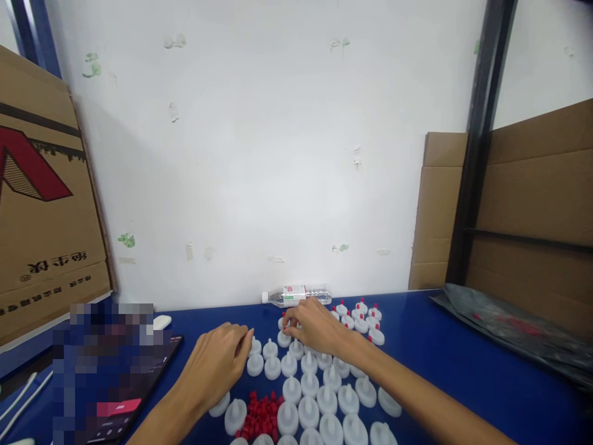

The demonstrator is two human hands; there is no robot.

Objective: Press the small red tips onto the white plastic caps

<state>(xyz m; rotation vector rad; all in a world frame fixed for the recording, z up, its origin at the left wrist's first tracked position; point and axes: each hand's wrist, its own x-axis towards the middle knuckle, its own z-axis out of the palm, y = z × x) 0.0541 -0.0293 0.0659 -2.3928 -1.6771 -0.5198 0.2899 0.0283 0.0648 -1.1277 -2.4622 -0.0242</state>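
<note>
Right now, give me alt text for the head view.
The right hand reaches among white caps on a blue table; the left hand is beside them. Red pieces lie heaped nearer, a bottle behind.

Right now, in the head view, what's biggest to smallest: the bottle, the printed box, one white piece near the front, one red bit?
Printed box
Bottle
White piece, though nearness enlarges it
Red bit

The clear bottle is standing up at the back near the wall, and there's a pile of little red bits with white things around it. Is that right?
Nearly! The clear bottle isn't standing up: the head view shows it lying on its side. It is at the back near the wall, and the little red bits are piled with white things around them.
</note>
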